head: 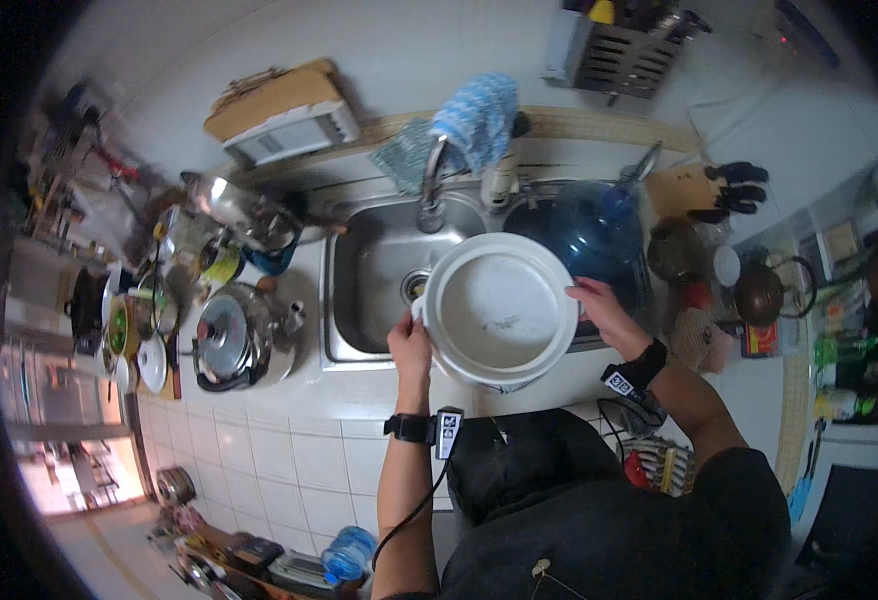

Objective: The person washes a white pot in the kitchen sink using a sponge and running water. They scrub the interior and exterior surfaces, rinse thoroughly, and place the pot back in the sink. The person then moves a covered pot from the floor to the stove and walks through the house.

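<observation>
Between my hands is a round white ceramic pot, its wide mouth facing up toward me. Dark specks mark its pale inner bottom. My left hand grips the handle on the left side of the rim. On the opposite side, my right hand holds the other handle. The pot covers the right part of a stainless steel sink basin, whose drain shows partly beside the rim. Over the sink stands a chrome faucet with a blue and white striped cloth draped on it.
A lidded steel pot stands on the counter at left. A large blue plastic water bottle lies over the right basin. Behind the sink lean a cardboard piece and a green cloth. Dark gloves are at far right.
</observation>
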The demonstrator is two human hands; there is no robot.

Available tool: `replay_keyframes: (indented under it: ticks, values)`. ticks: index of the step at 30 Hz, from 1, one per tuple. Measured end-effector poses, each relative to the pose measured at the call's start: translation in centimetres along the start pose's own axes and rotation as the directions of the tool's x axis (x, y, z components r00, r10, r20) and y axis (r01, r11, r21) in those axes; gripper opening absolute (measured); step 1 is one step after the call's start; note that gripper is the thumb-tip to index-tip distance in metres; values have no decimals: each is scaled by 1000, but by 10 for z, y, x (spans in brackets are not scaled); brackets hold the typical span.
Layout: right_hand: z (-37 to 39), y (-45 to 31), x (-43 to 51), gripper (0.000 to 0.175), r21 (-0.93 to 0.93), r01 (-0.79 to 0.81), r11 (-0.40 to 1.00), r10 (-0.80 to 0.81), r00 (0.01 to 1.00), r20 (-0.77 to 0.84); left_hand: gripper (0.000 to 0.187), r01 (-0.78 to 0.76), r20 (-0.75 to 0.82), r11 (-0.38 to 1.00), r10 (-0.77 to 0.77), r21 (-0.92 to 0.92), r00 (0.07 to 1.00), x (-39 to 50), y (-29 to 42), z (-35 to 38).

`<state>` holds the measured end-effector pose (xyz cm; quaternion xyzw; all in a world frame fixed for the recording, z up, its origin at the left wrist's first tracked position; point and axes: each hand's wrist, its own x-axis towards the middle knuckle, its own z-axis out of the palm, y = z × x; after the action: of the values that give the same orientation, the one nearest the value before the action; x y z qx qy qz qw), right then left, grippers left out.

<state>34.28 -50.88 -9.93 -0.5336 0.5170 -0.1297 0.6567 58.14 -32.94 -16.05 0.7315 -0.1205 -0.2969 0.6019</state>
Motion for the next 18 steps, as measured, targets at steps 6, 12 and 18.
replay_keyframes:
  ticks: [6,12,18]
  values:
    - [-4,8,0,58,-67,21,998,-23,999,-29,24,117,57,992,-115,-37,992,-1,12,-3]
    - [-3,17,-2,59,-71,43,997,-48,997,-60,24,129,122,989,-121,-65,985,3,16,-5]
    - [-9,13,-9,57,-111,41,993,-40,999,10,24,204,142,979,-198,-27,970,5,20,-9]
